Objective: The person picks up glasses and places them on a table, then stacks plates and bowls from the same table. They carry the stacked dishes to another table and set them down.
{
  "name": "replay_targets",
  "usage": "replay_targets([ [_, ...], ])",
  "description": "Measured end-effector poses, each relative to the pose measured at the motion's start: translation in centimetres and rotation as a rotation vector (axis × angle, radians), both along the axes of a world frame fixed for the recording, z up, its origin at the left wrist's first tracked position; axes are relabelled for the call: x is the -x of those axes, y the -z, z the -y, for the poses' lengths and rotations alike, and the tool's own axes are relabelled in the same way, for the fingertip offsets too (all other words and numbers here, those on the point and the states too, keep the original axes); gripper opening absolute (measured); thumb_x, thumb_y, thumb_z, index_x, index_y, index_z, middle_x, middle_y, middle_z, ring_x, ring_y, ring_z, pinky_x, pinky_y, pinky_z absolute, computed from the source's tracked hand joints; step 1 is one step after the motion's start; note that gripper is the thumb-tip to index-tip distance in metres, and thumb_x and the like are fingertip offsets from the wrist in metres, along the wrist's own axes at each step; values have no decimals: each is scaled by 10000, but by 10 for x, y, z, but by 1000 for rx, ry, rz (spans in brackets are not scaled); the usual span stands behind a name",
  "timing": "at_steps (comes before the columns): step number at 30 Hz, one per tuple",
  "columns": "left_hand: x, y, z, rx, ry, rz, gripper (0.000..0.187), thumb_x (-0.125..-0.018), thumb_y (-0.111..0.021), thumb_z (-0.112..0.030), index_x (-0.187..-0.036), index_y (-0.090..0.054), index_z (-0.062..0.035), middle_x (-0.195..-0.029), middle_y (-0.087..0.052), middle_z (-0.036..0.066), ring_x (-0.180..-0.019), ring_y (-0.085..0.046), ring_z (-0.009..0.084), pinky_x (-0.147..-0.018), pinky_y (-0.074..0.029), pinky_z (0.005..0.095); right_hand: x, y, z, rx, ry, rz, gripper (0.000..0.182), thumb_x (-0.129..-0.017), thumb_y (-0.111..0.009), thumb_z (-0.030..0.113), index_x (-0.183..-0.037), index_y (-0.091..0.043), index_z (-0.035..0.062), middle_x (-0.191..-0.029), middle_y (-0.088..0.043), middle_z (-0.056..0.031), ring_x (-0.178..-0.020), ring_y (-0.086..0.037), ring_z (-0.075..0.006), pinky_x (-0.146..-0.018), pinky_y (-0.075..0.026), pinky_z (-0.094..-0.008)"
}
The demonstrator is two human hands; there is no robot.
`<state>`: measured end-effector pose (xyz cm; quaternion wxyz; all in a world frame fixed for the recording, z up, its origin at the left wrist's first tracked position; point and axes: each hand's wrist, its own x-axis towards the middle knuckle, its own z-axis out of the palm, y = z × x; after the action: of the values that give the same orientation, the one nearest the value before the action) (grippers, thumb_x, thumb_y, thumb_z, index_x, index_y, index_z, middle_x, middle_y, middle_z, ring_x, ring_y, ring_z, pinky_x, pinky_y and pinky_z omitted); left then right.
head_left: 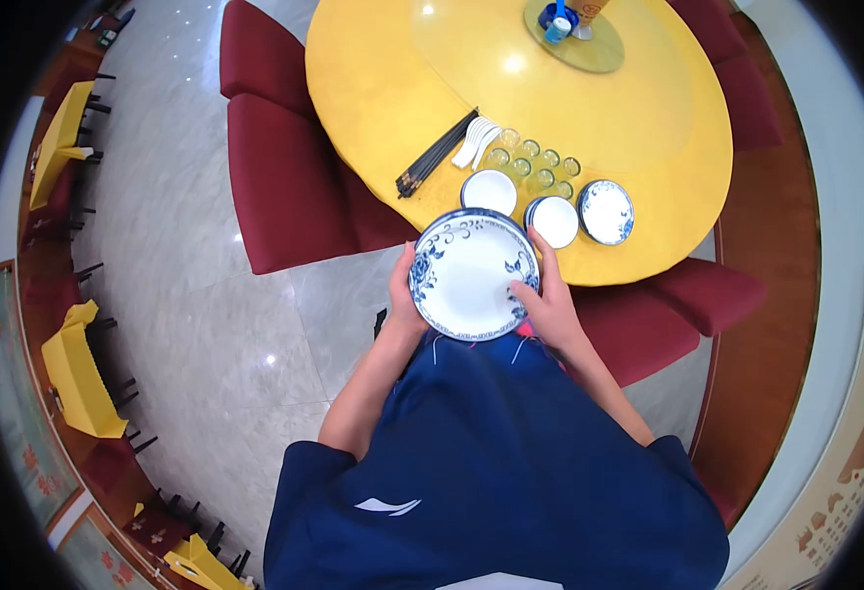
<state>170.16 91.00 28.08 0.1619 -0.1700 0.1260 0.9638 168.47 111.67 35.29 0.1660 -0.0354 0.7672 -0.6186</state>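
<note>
Both hands hold a white plate (473, 280) with blue flower patterns and a dark blue rim in front of my body. My left hand (405, 287) grips its left edge, the fingers partly hidden beneath. On the right side, my right hand (548, 300) has its thumb lying on the plate's face and its fingers along the edge. Just beyond the plate, white bowls (489, 191) and a second group of bowls (554, 223) sit near the table's edge. To their right is a smaller blue-patterned plate (607, 212).
The round table (373, 88) has a yellow cover. Several glasses (522, 167), white spoons (475, 144) and dark chopsticks (438, 153) lie behind the bowls. A turntable (604, 54) carries small items. Dark red chairs (289, 177) flank the table; yellow-covered tables (83, 374) line the left.
</note>
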Motion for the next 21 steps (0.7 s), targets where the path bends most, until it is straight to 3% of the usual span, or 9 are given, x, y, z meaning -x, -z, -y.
replay_targets([
  [1, -1, -4, -5, 4, -8, 15, 629, -975, -355, -490, -1319, -480, 21, -1278, -572, 205, -1146, -581, 324, -980, -469, 422, 7, -1, 0, 242, 54, 121, 646, -901, -543, 101, -1462, -242, -9, -1343, -466, -194, -1211, -488, -208, -1003, -386, -310],
  [2, -2, -11, -11, 33, -27, 50, 638, -971, -356, -498, -1311, -488, 26, -1273, -576, 206, -1138, -587, 327, -977, -473, 423, 15, 9, -3, 248, 35, 75, 597, -912, -531, 79, -1448, -283, -11, -1394, -423, -184, -1278, -424, -212, -1065, -319, -317],
  [5, -2, -28, -23, 95, -105, 92, 665, -969, -347, -526, -1311, -488, 27, -1272, -576, 205, -1141, -585, 327, -981, -469, 428, 30, 9, -6, 187, -8, 62, 533, -938, -524, 98, -1423, -336, -19, -1396, -425, -178, -1283, -418, -211, -1075, -305, -313],
  [11, -16, -27, -32, 278, -197, 221, 667, -988, -305, -531, -1331, -470, 17, -1291, -562, 203, -1168, -570, 315, -992, -463, 431, 52, 22, -6, 319, -149, 238, 540, -954, -503, 78, -1452, -309, 3, -1380, -442, -148, -1243, -444, -188, -1053, -329, -295],
  [18, -57, -31, -15, 285, -368, 328, 559, -1018, -302, -434, -1322, -482, -1, -1291, -570, 174, -1180, -560, 290, -1021, -441, 415, 53, 33, 29, 373, -390, 350, 505, -949, -504, 89, -1424, -354, 7, -1314, -499, -167, -1195, -493, -201, -1027, -371, -305],
  [21, -86, -23, 7, 274, -478, 315, 511, -1027, -301, -388, -1317, -489, -11, -1279, -578, 168, -1176, -562, 277, -1025, -438, 409, 46, 35, 61, 277, -561, 169, 494, -945, -502, 86, -1419, -374, 24, -1294, -522, -148, -1177, -509, -190, -1018, -378, -303],
])
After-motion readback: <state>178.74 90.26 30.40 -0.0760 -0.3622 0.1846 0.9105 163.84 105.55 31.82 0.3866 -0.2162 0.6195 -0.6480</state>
